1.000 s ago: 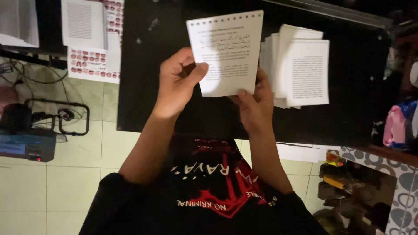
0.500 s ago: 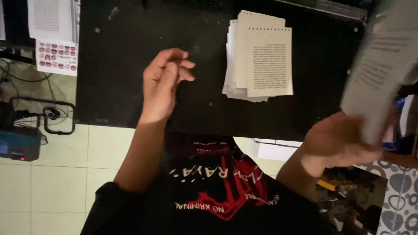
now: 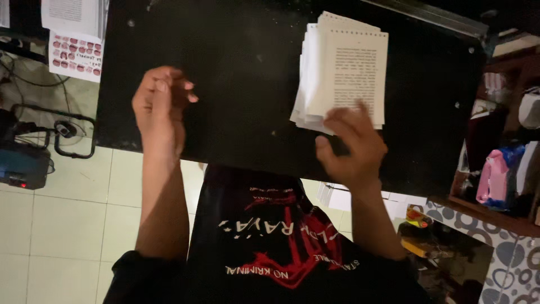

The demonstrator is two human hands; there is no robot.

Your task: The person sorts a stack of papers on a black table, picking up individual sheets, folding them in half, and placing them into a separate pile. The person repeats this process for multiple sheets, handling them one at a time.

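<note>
Upper right of frame: right hand (image 3: 351, 147) fingertips rested on stack of white printed perforated sheets (image 3: 344, 70), gripping nothing; left hand (image 3: 160, 104) loosely curled, empty; stack unsorted.

Two hands are in view, a left hand (image 3: 160, 107) and a right hand (image 3: 351, 146). One stack of printed pages (image 3: 343, 73) lies on one black table (image 3: 242, 73).

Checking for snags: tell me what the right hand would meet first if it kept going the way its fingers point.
The right hand points up-frame at the stack of printed pages; its fingertips already seem to overlap the lower edge.
</note>
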